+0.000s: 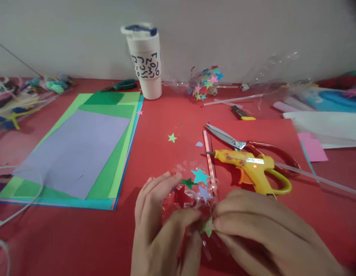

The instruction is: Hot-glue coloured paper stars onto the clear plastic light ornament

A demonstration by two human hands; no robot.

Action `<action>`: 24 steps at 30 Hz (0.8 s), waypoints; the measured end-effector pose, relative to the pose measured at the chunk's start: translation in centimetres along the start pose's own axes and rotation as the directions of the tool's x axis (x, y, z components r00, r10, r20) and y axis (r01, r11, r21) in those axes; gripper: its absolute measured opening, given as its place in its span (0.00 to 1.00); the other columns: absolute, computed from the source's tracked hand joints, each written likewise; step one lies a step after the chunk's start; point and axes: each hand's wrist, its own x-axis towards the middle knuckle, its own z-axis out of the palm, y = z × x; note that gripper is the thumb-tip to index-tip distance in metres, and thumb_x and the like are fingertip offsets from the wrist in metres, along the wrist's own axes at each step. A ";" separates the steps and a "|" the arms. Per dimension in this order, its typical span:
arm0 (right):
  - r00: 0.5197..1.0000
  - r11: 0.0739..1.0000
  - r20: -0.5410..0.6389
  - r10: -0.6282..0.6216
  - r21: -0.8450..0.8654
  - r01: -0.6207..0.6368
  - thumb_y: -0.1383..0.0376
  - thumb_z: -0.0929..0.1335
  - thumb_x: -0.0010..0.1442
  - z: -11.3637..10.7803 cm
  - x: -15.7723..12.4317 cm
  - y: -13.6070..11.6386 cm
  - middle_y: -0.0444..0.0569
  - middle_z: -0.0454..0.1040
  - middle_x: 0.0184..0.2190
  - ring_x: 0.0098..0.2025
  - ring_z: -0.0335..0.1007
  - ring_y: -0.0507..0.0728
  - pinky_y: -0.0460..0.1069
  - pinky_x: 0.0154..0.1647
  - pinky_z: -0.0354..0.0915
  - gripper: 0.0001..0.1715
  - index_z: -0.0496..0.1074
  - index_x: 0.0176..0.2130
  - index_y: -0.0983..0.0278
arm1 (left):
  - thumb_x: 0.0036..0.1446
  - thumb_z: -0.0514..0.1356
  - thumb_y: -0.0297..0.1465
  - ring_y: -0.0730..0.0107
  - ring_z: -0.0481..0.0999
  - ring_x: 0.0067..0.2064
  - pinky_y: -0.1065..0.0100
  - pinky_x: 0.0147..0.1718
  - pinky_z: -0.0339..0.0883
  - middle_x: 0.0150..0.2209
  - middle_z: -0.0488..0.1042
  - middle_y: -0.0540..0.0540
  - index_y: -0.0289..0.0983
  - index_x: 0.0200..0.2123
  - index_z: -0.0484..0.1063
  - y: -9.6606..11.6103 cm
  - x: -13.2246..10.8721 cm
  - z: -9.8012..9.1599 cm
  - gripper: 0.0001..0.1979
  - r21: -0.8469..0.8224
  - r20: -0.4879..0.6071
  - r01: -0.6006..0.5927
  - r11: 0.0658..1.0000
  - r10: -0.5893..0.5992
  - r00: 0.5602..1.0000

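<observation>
In front of me, my left hand [163, 226] curls around a clear plastic piece covered with paper stars. A turquoise star [200, 176], a dark green star [188, 183], a lavender star [205, 194] and a red star [183, 196] show on it. My right hand [252, 222] is closed in a pinch at a light green star [207, 230] on the near side of the piece. Its fingertips partly cover that star. Just beyond my right hand lies a yellow hot glue gun [244, 163], its small orange light lit.
Red-handled scissors [235, 143] and a pink striped stick [209, 159] lie by the glue gun. Coloured paper sheets [77, 153] are stacked left. A white tumbler [146, 65] and a star-covered clear piece [206, 84] stand at the back. A loose star [172, 138] lies mid-table.
</observation>
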 end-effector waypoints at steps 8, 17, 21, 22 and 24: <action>0.997 0.978 -0.052 -0.059 -0.203 0.047 0.70 0.66 0.59 0.3 -0.7 -0.2 0.45 0.80 0.26 0.31 0.78 0.52 0.43 0.39 0.74 0.06 0.73 0.34 0.61 | 0.50 0.53 0.17 0.65 0.66 0.56 0.57 0.58 0.58 0.54 0.66 0.47 0.42 0.33 0.69 -0.3 -0.1 0.1 0.14 0.011 0.003 -0.046 0.999 0.046 0.999; 0.998 0.984 -0.048 -0.043 -0.174 0.034 0.73 0.66 0.58 0.9 -0.3 -0.3 0.46 0.80 0.26 0.31 0.78 0.51 0.42 0.40 0.73 0.07 0.71 0.34 0.62 | 0.51 0.53 0.17 0.63 0.66 0.56 0.58 0.56 0.61 0.53 0.68 0.47 0.42 0.34 0.69 -0.4 -0.2 0.2 0.14 0.007 0.008 -0.043 0.999 0.043 0.999; 0.998 0.993 -0.068 0.011 -0.120 -0.019 0.75 0.65 0.56 0.9 0.0 -0.5 0.48 0.79 0.28 0.31 0.76 0.52 0.43 0.35 0.72 0.09 0.70 0.35 0.62 | 0.52 0.54 0.18 0.63 0.67 0.56 0.57 0.56 0.60 0.53 0.68 0.47 0.42 0.34 0.70 -0.4 -0.2 0.3 0.13 0.003 0.013 -0.042 0.999 0.042 0.999; 0.998 0.995 -0.053 0.036 -0.087 -0.041 0.75 0.65 0.56 0.9 0.2 -0.5 0.48 0.78 0.27 0.30 0.76 0.52 0.43 0.32 0.72 0.10 0.70 0.35 0.62 | 0.52 0.54 0.18 0.63 0.67 0.56 0.57 0.56 0.61 0.53 0.68 0.47 0.42 0.34 0.70 -0.3 -0.2 0.3 0.13 0.004 0.014 -0.037 0.999 0.037 0.999; 0.995 0.996 -0.017 0.094 -0.008 -0.094 0.75 0.63 0.55 0.9 0.5 -0.7 0.47 0.77 0.26 0.27 0.74 0.52 0.43 0.27 0.70 0.10 0.69 0.33 0.61 | 0.52 0.54 0.18 0.63 0.67 0.55 0.57 0.55 0.61 0.53 0.69 0.47 0.42 0.34 0.70 -0.2 -0.2 0.3 0.13 0.005 0.007 -0.023 1.000 0.023 1.000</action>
